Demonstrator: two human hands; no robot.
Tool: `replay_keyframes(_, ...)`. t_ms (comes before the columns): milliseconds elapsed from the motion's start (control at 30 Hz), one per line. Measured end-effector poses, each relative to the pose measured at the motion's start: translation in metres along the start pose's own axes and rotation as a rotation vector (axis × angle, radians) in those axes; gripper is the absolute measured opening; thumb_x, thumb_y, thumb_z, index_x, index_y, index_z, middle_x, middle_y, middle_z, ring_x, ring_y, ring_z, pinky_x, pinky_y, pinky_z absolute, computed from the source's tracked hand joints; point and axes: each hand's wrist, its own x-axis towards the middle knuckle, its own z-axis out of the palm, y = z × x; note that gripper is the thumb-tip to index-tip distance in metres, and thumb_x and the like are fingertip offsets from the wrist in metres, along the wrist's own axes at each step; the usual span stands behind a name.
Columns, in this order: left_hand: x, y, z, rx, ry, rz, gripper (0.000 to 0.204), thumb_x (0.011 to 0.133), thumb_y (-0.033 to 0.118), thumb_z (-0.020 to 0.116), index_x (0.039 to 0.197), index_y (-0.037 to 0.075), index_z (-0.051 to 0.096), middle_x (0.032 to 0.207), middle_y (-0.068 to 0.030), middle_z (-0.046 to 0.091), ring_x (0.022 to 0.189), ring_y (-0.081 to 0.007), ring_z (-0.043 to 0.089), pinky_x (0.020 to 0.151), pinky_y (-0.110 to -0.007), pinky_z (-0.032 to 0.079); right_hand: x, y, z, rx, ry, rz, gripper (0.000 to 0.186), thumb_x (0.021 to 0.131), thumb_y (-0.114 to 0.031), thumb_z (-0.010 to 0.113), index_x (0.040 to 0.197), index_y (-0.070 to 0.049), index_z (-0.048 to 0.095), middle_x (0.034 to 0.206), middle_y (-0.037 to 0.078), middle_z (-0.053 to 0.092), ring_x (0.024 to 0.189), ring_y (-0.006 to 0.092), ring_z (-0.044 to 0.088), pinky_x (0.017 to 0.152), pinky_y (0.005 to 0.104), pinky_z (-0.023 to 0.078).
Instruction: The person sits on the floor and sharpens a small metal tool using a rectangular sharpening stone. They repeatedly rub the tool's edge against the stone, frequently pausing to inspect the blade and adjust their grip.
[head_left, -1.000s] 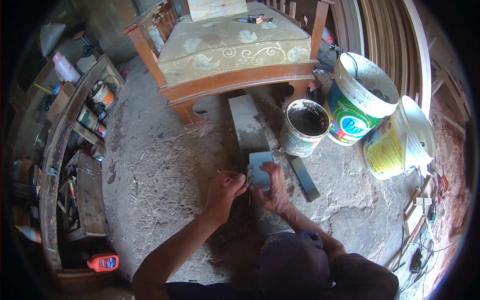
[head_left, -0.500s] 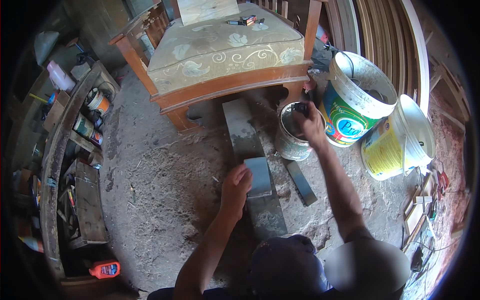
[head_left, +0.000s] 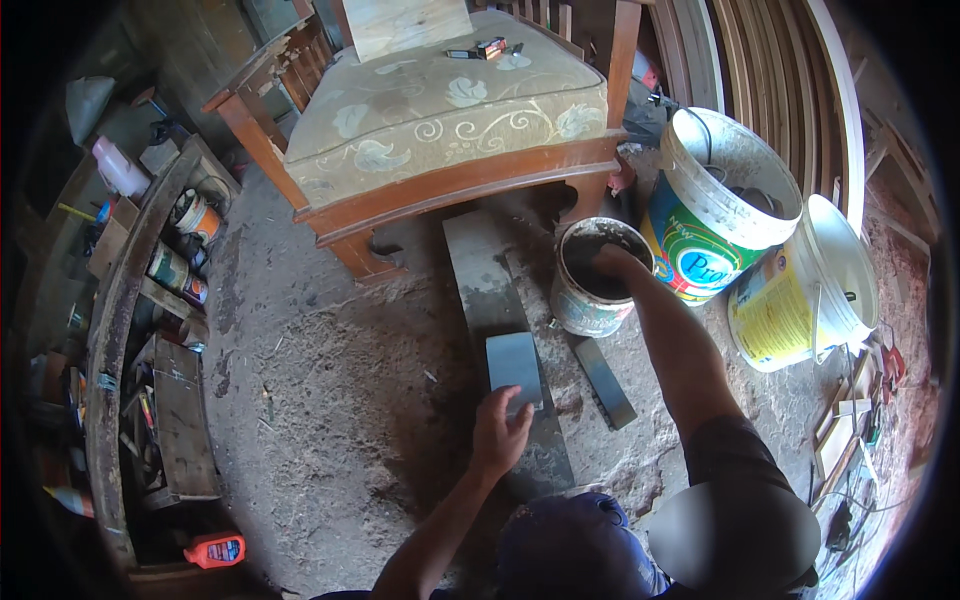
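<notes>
Right of the long grey board [head_left: 497,305], find the grimy bucket [head_left: 590,312] with the right hand [head_left: 618,262] sunk inside, grip impossible to tell, then, on the board, the blue-grey block [head_left: 513,360] partly under the loosely spread left hand [head_left: 500,438], probably stiff, slippery if wet, best held by its long edges.

Large lettering stands on the white bucket's [head_left: 722,222] green label [head_left: 672,222], smaller print on the pail's [head_left: 836,292] yellow label [head_left: 768,306].
</notes>
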Motion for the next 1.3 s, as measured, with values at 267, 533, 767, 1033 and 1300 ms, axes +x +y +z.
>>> replay_keyframes(267,-0.02,-0.005,0.007,0.348,0.138,0.13,0.057,0.078,0.012,0.076,0.129,0.006,0.051,0.13,-0.0222,0.051,0.12,-0.041,0.048,0.103,-0.051,0.038,-0.028,-0.164,-0.034,1.393,-0.192,0.489,0.031,0.099,-0.039,0.052,0.109,-0.013,0.065,0.08,0.004,0.069,0.066,0.0128,0.067,0.044,0.0286,0.051)
replay_keyframes(533,-0.033,-0.029,0.005,0.128,0.362,-0.068,0.045,0.085,0.003,0.066,0.127,0.001,0.048,0.127,-0.0234,0.054,0.114,-0.0368,0.057,0.097,-0.042,0.048,-0.136,-0.255,0.078,0.537,-0.194,-0.178,0.038,0.086,-0.022,0.066,0.119,-0.006,0.057,0.109,0.014,0.061,0.097,0.0275,0.064,0.076,0.039,0.054)
replay_keyframes(767,-0.038,-0.047,-0.015,-0.273,0.245,-0.364,0.036,0.092,0.004,0.056,0.126,0.001,0.047,0.11,-0.023,0.068,0.099,-0.0353,0.069,0.085,-0.042,0.054,-0.183,-0.278,0.153,-0.126,0.14,-0.278,0.039,0.08,-0.022,0.075,0.108,-0.002,0.055,0.108,0.017,0.058,0.102,0.0399,0.056,0.088,0.0483,0.047)
replay_keyframes(1033,-0.025,-0.036,-0.079,-0.136,0.282,-0.38,0.039,0.094,0.014,0.06,0.129,0.002,0.048,0.103,-0.0173,0.07,0.097,-0.0277,0.069,0.082,-0.037,0.053,-0.175,-0.301,0.156,-0.402,0.152,-0.24,0.047,0.083,-0.044,0.07,0.104,-0.004,0.057,0.106,0.017,0.057,0.098,0.0378,0.057,0.082,0.0527,0.044)
replay_keyframes(1300,0.025,-0.03,-0.337,-0.373,0.427,0.053,0.033,0.097,0.009,0.062,0.129,0.013,0.057,0.104,0.0001,0.067,0.091,-0.0094,0.058,0.081,-0.024,0.049,-0.151,-0.284,0.188,-0.515,0.23,-0.206,0.04,0.079,-0.037,0.066,0.097,-0.003,0.057,0.1,0.018,0.059,0.097,0.0387,0.057,0.082,0.0525,0.044)
